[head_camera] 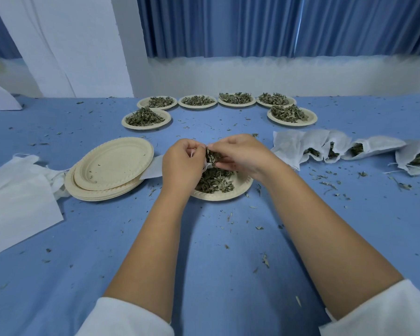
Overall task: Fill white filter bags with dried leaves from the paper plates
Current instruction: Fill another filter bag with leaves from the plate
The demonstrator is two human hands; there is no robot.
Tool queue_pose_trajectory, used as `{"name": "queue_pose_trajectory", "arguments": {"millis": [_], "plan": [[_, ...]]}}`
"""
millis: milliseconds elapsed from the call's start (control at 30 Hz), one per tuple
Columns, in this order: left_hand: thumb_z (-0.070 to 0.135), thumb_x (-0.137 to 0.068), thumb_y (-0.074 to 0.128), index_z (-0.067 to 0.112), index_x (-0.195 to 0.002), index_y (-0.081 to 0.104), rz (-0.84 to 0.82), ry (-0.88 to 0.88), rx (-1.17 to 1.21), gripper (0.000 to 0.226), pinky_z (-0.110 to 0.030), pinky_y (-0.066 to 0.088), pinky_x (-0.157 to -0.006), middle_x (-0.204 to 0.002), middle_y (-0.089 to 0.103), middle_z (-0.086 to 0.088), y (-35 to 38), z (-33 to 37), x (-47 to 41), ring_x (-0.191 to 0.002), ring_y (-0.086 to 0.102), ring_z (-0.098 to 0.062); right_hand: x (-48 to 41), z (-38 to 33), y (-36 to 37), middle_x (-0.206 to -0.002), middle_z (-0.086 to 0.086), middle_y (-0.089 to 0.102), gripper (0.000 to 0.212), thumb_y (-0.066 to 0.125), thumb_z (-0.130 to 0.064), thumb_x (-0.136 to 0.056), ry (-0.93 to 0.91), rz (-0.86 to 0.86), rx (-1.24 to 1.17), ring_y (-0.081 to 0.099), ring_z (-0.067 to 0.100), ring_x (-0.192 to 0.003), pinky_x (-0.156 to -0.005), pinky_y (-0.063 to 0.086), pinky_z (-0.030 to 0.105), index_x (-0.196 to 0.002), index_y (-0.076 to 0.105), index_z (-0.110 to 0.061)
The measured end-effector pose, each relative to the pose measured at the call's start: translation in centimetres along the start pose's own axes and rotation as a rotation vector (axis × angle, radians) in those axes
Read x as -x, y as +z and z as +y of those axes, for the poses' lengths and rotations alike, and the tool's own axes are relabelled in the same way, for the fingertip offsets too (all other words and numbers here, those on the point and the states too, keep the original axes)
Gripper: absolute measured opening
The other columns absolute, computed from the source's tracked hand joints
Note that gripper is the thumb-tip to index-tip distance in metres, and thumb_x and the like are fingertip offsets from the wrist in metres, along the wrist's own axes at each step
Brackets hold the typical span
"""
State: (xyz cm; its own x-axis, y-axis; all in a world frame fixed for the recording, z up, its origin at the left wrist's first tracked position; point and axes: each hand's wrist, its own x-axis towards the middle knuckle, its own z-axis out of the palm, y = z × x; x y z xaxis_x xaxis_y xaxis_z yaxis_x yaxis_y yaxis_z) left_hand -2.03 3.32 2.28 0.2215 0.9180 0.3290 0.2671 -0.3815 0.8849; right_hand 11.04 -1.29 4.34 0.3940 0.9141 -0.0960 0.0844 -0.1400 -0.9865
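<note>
**Mid-fill: leaves going into a bag over the near plate**

Near edge: I see both white sleeves (126, 318), forearms reaching out over the blue table (204, 251), and leaf crumbs (265, 260) scattered across it.

Centre: the left hand (182, 161) has its fingers curled, pinching the mouth of a filter bag (206, 166). The bag is mostly hidden between the hands, so I can't tell how full it is. The right hand (238, 154) has its fingers closed on a pinch of dried leaves (214, 155), right at the bag mouth. Both are above a working plate (218, 195), which has a fair heap left.

My read: this is the loading step, one bag partway. The next move needs the mouth held wide and the pinch pushed in before letting go, or it spills.

Left edge: a stack of empty plates (112, 163), with flat empty bags (17, 197) just beside it.

Right edge: a row of filled bags (289, 146) lying on their sides, mouths open and leaves showing.

Far edge: six loaded plates (144, 126) in an arc, so plenty remains.

Beyond them are a low white wall (252, 76), a white panel (70, 44) at the far left corner, and a blue curtain (277, 25).
</note>
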Motion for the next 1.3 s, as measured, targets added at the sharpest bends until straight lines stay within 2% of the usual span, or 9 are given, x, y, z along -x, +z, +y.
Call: {"name": "queue_pose_trajectory", "arguments": {"millis": [100, 267, 433, 567, 667, 733, 1033, 1167, 1300], "plan": [[0.022, -0.092, 0.058, 0.025, -0.084, 0.063, -0.003, -0.001, -0.012, 0.010, -0.005, 0.038, -0.052, -0.070, 0.061, 0.014, -0.1, 0.1, 0.1, -0.057, 0.053, 0.014, 0.0, 0.3, 0.4, -0.090, -0.002, 0.067, 0.025, 0.076, -0.030, -0.084, -0.034, 0.052, 0.059, 0.065, 0.005, -0.070, -0.073, 0.060, 0.023, -0.093, 0.073, -0.006], [0.021, -0.092, 0.060, 0.026, -0.078, 0.062, -0.003, 0.014, 0.011, 0.014, -0.005, 0.039, -0.054, -0.068, 0.061, 0.012, 0.0, 0.1, 0.2, -0.057, 0.052, 0.014, 0.2, 0.5, 0.7, -0.077, -0.002, 0.068, 0.011, 0.076, -0.017, -0.085, -0.066, 0.082, 0.038, 0.063, 0.005, -0.066, -0.066, 0.057, 0.017, -0.077, 0.071, -0.011], [0.019, -0.091, 0.060, 0.028, -0.076, 0.061, -0.028, 0.016, 0.014, 0.017, -0.004, 0.039, -0.053, -0.070, 0.062, 0.012, 0.0, 0.3, 0.2, -0.056, 0.053, 0.013, 0.3, 0.9, 1.4, -0.078, 0.003, 0.070, 0.005, 0.076, -0.012, -0.082, -0.135, 0.134, 0.185, 0.066, 0.014, -0.074, -0.084, 0.059, 0.035, -0.078, 0.073, -0.013], [0.018, -0.091, 0.058, 0.026, -0.079, 0.063, -0.047, 0.003, 0.023, 0.016, -0.005, 0.038, -0.051, -0.070, 0.064, 0.010, 0.1, 0.3, 0.4, -0.056, 0.055, 0.008, 0.4, 0.8, 1.6, -0.072, 0.001, 0.068, 0.004, 0.078, -0.015, -0.080, -0.171, 0.190, 0.262, 0.064, 0.016, -0.069, -0.082, 0.057, 0.038, -0.080, 0.074, -0.016], [0.019, -0.091, 0.058, 0.024, -0.080, 0.063, -0.016, -0.023, 0.057, 0.013, -0.006, 0.039, -0.050, -0.070, 0.064, 0.007, 0.0, 0.3, 0.3, -0.058, 0.056, 0.003, 0.7, 0.3, 1.1, -0.090, 0.014, 0.075, 0.006, 0.073, -0.010, -0.085, -0.093, 0.078, 0.102, 0.073, 0.022, -0.082, -0.087, 0.059, 0.036, -0.089, 0.075, -0.006], [0.020, -0.092, 0.058, 0.026, -0.078, 0.061, 0.005, -0.029, 0.067, 0.015, -0.007, 0.038, -0.050, -0.066, 0.061, 0.009, -0.1, 0.2, 0.2, -0.053, 0.053, 0.005, 0.9, -0.2, 0.8, -0.095, 0.014, 0.073, 0.007, 0.068, -0.008, -0.089, -0.043, 0.022, -0.020, 0.073, 0.015, -0.077, -0.083, 0.059, 0.028, -0.091, 0.073, -0.004], [0.021, -0.093, 0.058, 0.025, -0.084, 0.064, 0.004, -0.072, 0.137, 0.011, -0.030, 0.051, -0.071, -0.077, 0.066, 0.001, -0.4, 0.3, 0.1, -0.071, 0.062, -0.014, 1.5, 0.0, 1.2, -0.072, 0.004, 0.069, 0.009, 0.075, 0.000, -0.082, -0.065, 0.046, -0.081, 0.067, 0.005, -0.057, -0.057, 0.056, 0.016, -0.088, 0.070, -0.003], [0.021, -0.093, 0.058, 0.026, -0.081, 0.063, 0.003, -0.076, 0.132, 0.013, -0.024, 0.048, -0.064, -0.072, 0.062, 0.007, -0.5, 0.3, 0.1, -0.065, 0.058, -0.009, 1.4, 0.5, 1.7, -0.062, -0.002, 0.067, 0.007, 0.076, -0.003, -0.081, -0.112, 0.091, -0.010, 0.059, 0.001, -0.049, -0.052, 0.049, 0.012, -0.079, 0.072, -0.008], [0.017, -0.091, 0.058, 0.027, -0.078, 0.062, -0.013, -0.073, 0.109, 0.017, -0.016, 0.047, -0.060, -0.072, 0.062, 0.009, -0.5, 0.4, 0.2, -0.062, 0.056, -0.001, 1.3, 0.6, 2.0, -0.070, 0.002, 0.069, 0.008, 0.072, 0.002, -0.083, -0.084, 0.061, -0.141, 0.064, 0.002, -0.053, -0.058, 0.052, 0.011, -0.079, 0.071, -0.005]]}}
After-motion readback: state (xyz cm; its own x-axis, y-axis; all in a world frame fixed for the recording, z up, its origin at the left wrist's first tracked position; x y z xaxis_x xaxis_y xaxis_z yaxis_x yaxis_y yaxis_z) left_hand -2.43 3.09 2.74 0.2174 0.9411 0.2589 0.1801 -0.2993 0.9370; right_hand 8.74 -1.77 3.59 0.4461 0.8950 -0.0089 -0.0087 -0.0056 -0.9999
